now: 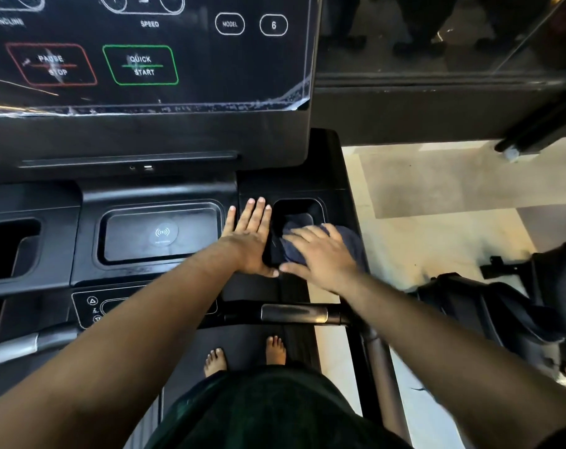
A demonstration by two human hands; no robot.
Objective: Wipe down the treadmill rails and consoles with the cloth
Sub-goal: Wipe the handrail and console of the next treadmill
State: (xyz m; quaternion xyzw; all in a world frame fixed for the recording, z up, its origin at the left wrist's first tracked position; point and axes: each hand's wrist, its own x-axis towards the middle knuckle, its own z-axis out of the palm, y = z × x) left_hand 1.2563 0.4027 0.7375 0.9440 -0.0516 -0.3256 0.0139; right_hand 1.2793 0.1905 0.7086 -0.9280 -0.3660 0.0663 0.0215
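Black bag (489, 306) lies on pale floor (437, 189)

Setting: gym / fitness rm, indoor. Evidence: treadmill console (145, 53) w/ touch panel marked INCLINE, SPEED, MODEL, PAUSE/STOP (red outline), QUICK START (green outline). Below it, black plastic deck w/ wireless-charging tray (161, 233), cup-holder recesses (9, 244), USB port. Front handlebar (294, 314) w/ metal grip sensor; running belt (243, 338) underfoot, person standing barefoot on it. Second black exercise machine (515, 303) at right, red knob on it. Pale tiled floor (453, 202) beside treadmill; dark glass or mirrored wall panel (437, 37) ahead, reflections in it blurred.
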